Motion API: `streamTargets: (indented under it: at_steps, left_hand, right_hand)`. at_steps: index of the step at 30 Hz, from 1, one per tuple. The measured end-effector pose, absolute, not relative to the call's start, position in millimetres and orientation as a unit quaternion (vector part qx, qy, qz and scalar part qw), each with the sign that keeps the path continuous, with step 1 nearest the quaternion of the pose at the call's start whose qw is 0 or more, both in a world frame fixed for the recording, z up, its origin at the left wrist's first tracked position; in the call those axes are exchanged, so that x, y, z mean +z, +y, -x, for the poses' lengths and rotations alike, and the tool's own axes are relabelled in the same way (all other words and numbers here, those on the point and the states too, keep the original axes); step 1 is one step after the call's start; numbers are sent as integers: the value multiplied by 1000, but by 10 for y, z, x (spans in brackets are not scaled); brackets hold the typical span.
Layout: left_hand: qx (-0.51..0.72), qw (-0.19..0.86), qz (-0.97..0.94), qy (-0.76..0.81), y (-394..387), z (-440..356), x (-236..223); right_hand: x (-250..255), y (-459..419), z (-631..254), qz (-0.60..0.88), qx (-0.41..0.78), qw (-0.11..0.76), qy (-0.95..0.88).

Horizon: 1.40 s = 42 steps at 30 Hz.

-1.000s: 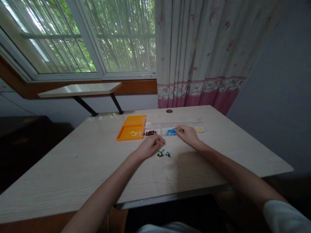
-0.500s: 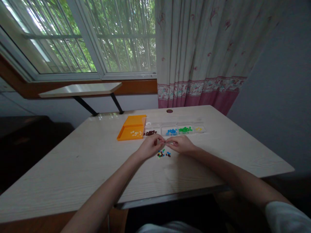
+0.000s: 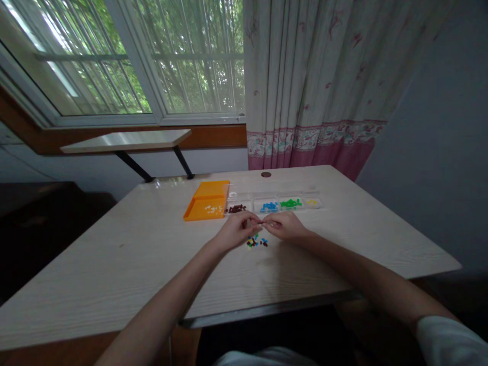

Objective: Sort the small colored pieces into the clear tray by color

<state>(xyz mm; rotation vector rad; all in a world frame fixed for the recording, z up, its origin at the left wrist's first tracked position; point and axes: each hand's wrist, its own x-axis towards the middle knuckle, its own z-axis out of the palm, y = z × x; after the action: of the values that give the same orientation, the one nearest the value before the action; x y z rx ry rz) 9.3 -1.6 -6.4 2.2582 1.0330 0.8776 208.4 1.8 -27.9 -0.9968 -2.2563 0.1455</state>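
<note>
My left hand (image 3: pixel 237 229) and my right hand (image 3: pixel 284 226) meet fingertip to fingertip just above a small pile of mixed coloured beads (image 3: pixel 256 242) on the wooden table (image 3: pixel 152 254). Both hands are pinched closed; whatever sits between the fingertips is too small to name. Beyond them lies a clear compartment tray (image 3: pixel 275 204) with dark brown, blue, green and yellow beads in separate sections. An orange tray (image 3: pixel 208 201) with a few pale beads stands to its left.
A small round hole (image 3: pixel 266 174) marks the table's far edge. A window with a narrow shelf (image 3: pixel 125 141) and a pink-bordered curtain (image 3: pixel 312 101) stand behind the table. A grey wall is on the right.
My right hand has drawn back from the clear tray's blue and green sections to meet my left hand over the bead pile. The left hand has barely moved.
</note>
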Motion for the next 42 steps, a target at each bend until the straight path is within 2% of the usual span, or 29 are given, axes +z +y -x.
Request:
streamTargets:
  at_steps: [10,17,23,31,42]
  left_hand:
    - [345,211,-839,362,-10,-83,-43]
    - [350,196,-839,367,-22,-85,-44]
    - [385,162,-823,385,-36,-51,38]
    - [515,97,-746,412,-24,48,106]
    - [519,90,-738,422,-37,43,118]
  right_hand:
    - [-240,-9,-2077,382,40,359,-851]
    - [-219,-18,-2074,389,37,345,-853]
    - [-146,-20,-2116,412,91,291,-859]
    - [-4,-109,-2165,353,207,127,-904]
    - [-55,-123,-2112,326,200,114,-917]
